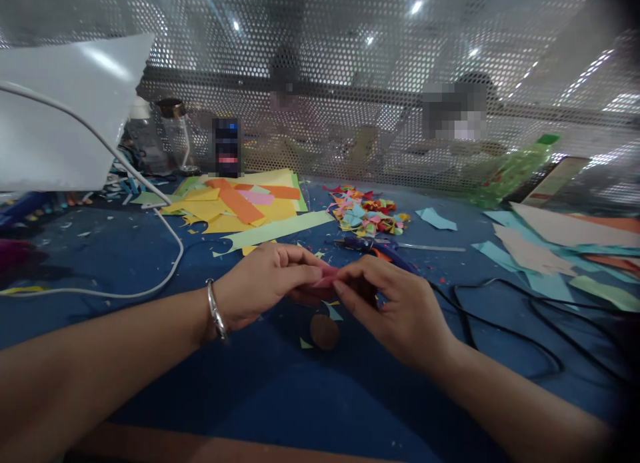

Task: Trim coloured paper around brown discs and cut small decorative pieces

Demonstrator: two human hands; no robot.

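Note:
Between my two hands is a small piece of pink paper (326, 277), pinched from both sides and partly covered by the fingers. My left hand (273, 280), with a silver bangle at the wrist, closes thumb and fingers on its left end. The thumb and forefinger of my right hand (395, 303) grip its right end. Just below the hands a round brown disc (325, 332) lies on the blue table, near small green paper scraps. Behind my right hand is a glue gun (373, 246) with a clear glue stick, partly hidden.
A pile of colourful folded paper bits (365, 213) lies beyond the hands. Yellow and orange sheets (240, 206) are at back left, more paper (540, 250) at right. A black cable (520, 343) and white cord (175, 256) cross the table (240, 396). A perforated metal screen (330, 83) stands behind.

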